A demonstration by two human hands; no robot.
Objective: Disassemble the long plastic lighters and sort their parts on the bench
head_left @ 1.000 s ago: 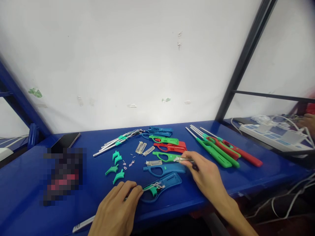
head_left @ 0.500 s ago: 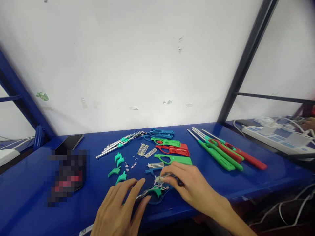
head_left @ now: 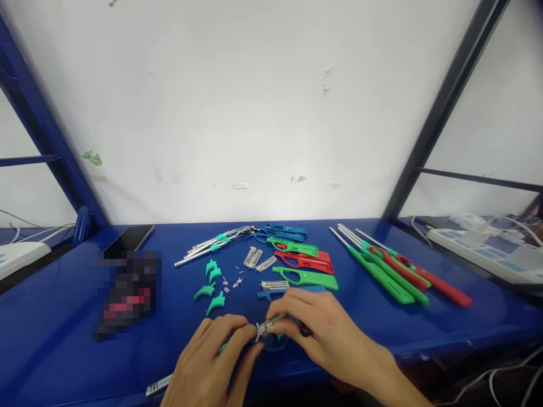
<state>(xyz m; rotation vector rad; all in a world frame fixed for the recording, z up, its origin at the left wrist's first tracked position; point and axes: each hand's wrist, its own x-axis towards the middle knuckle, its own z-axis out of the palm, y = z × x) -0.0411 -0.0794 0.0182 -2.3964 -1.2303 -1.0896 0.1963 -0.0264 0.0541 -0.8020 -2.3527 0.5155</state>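
My right hand [head_left: 322, 330] pinches a small clear gas cartridge [head_left: 270, 325] and presses it down over a blue lighter shell [head_left: 275, 342], which both hands mostly hide. My left hand [head_left: 216, 362] rests closed on the shell's left end, thumb and fingers pinching at wires and a teal trigger piece. A metal tube [head_left: 158, 386] sticks out leftward below my left hand. Just beyond my hands lie another blue shell half [head_left: 265, 295] with a cartridge [head_left: 275, 285] on it, and a green shell [head_left: 306, 277].
On the blue table [head_left: 424, 333] lie red, green and blue shell halves [head_left: 305, 260], finished long lighters [head_left: 394, 271] at right, metal nozzle tubes [head_left: 207, 249], teal triggers [head_left: 210, 285], loose cartridges [head_left: 254, 259], a phone [head_left: 129, 238]. A power strip [head_left: 483, 251] sits far right.
My right hand carried the clear cartridge from by the green shell down and left onto the blue shell at the table's front edge. My left hand closed in on the shell.
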